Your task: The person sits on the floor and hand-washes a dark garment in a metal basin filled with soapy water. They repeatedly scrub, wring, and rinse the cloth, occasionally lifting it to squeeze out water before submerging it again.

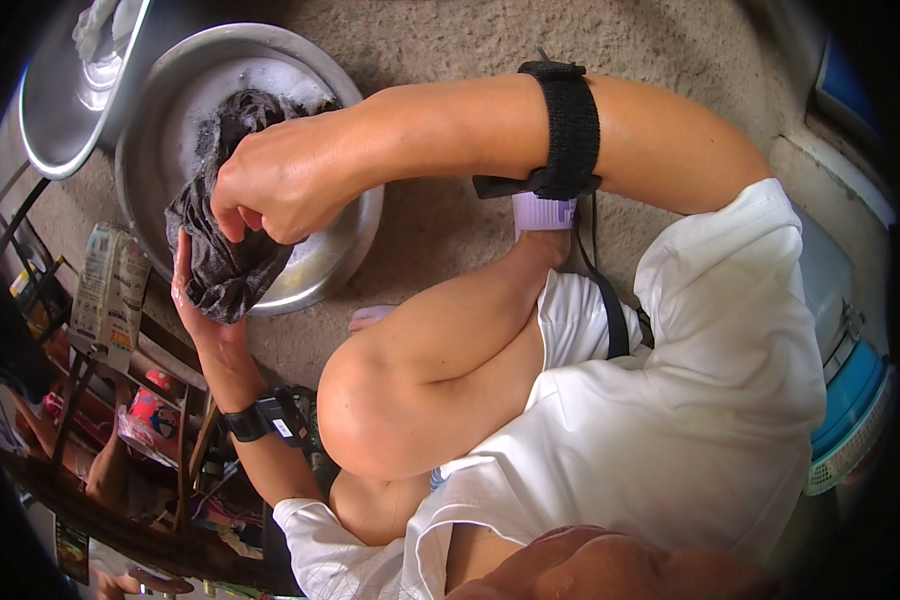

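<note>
A round metal basin (157, 135) stands on the rough floor with white suds and water in it. Over its near side a bunched dark grey wet cloth (232, 274) is held, and its far end lies among the suds. My right hand (277, 187) grips the middle of the cloth from above with curled fingers. From the lower left, my left hand (214, 330) supports and holds the near end; some of its fingers are hidden by the fabric. Suds cling to parts of the cloth.
A second metal basin (52, 112) with pale items stands at the upper left. Left of my arm, a dark wooden rack (184, 450) holds a printed packet (109, 292) and a red patterned container (154, 412). A blue tub (851, 405) and pale green basket (832, 472) sit far right.
</note>
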